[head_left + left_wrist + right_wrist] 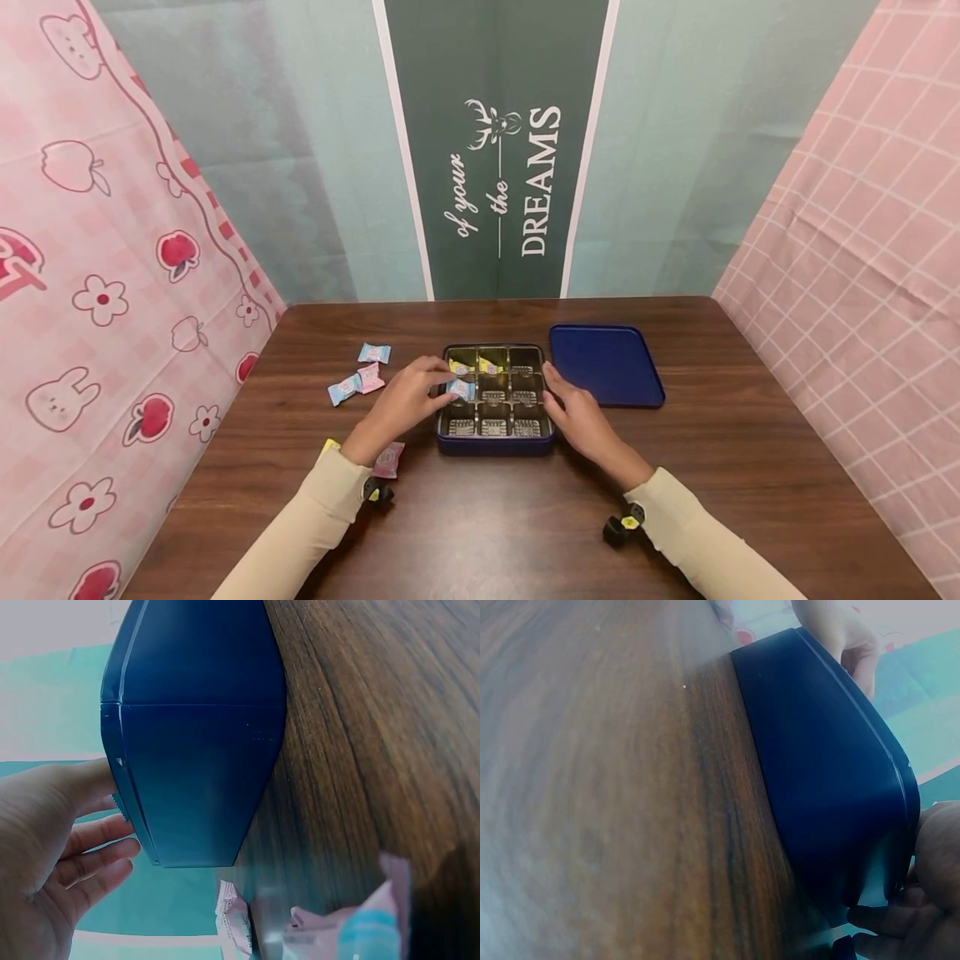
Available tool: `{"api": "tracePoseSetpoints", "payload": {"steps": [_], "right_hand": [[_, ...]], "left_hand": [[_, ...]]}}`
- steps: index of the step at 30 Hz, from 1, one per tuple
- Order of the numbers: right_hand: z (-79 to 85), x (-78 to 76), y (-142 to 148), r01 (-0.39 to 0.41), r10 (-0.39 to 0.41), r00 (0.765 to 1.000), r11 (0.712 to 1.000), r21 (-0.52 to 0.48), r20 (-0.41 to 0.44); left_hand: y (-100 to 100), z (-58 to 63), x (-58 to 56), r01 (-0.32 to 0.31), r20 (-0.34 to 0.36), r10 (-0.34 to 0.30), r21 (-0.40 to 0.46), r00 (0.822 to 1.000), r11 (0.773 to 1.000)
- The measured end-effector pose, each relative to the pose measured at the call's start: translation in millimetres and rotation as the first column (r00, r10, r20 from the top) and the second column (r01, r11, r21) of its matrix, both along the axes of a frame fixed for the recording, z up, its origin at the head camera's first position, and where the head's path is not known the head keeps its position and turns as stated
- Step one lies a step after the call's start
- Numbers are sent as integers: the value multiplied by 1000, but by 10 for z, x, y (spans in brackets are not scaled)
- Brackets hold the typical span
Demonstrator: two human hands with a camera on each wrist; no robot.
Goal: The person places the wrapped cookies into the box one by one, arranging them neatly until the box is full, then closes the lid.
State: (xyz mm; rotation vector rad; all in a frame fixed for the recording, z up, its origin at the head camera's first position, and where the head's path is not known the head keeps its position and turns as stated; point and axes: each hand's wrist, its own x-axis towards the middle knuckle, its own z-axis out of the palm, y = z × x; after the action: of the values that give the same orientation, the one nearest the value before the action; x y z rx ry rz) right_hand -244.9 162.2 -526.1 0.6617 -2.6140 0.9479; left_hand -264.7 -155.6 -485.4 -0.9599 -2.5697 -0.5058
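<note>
A dark blue tin [495,446] with a divided plastic insert stands on the table. Yellow-wrapped candies [491,367] sit in its back left and back middle compartments. My left hand [408,398] reaches over the tin's left rim and pinches a blue-wrapped candy [461,389] at the middle-left compartment. In the left wrist view, only the serrated wrapper edge shows past the rim. My right hand [581,417] rests against the tin's right side, with fingers touching its wall. The right wrist view shows the same tin [825,765], its contents hidden.
The blue lid [607,367] lies at the back right. Left of the tin are blue candies [374,353] and a pink candy [371,377]. Another pink candy [388,460] and a partly hidden yellow one [331,447] lie by my left forearm. Fabric hangs around the table.
</note>
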Motion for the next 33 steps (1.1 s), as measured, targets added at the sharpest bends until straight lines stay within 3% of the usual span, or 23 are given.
{"api": "tracePoseSetpoints", "payload": {"steps": [33], "right_hand": [[-9, 4, 10, 4, -4, 1000, 1000, 1, -9]], "left_hand": [[56, 1, -3, -4, 2, 4, -68, 1000, 998]]}}
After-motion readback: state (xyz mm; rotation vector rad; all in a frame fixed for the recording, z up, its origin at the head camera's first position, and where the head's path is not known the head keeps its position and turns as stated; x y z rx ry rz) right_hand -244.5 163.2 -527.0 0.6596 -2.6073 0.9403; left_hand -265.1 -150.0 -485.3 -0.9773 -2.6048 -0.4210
